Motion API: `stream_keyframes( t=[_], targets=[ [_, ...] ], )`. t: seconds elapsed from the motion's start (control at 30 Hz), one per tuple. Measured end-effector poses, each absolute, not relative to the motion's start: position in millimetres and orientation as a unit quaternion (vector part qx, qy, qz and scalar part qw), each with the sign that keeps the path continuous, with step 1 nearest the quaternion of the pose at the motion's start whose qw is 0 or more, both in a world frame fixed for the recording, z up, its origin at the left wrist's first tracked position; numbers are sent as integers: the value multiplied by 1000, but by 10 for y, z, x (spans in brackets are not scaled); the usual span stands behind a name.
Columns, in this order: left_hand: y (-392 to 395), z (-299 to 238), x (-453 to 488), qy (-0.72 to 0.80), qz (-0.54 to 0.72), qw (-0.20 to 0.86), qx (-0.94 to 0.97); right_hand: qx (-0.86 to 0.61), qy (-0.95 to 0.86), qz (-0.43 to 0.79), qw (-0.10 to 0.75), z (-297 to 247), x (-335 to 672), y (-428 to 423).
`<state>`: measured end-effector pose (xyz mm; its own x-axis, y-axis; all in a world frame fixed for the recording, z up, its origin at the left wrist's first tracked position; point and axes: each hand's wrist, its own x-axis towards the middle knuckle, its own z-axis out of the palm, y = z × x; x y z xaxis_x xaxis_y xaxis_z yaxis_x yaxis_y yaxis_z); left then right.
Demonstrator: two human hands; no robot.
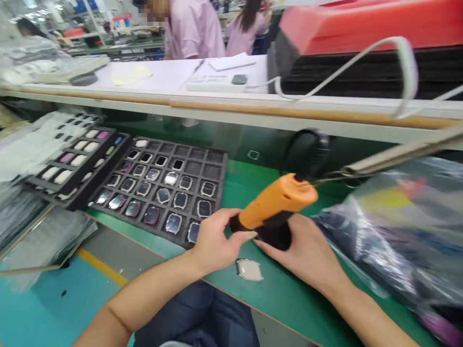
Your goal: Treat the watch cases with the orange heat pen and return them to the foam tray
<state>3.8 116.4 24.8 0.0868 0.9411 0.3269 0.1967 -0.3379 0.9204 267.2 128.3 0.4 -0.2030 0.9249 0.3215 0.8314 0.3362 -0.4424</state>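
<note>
In the head view, an orange-and-black handheld tool with a black cord at its upper end is tilted over the green table. My left hand has its thumb and fingers closed around the tool's dark lower left end. On the other side, my right hand wraps the black underside, its fingers partly hidden. A pale square watch-like case lies on the table just below both hands. Left of my left hand, a dark foam tray holds several square watch-like pieces in its compartments, with some compartments bare.
Another dark tray with pale and coloured pieces stands farther left. Plastic-wrapped goods crowd the right side. A shelf crosses above the table, bearing a white cable and a red-topped stack. A thin square frame lies behind.
</note>
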Motion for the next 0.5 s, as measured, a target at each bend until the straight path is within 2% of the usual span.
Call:
stream_keyframes(
  t=[0.23,0.5],
  targets=[
    [1221,214,19,445,510,347,649,-571,-752,117,309,130,2572,1346],
    [1209,247,24,442,513,361,641,-585,-744,92,311,-7,2590,1378]
  ],
)
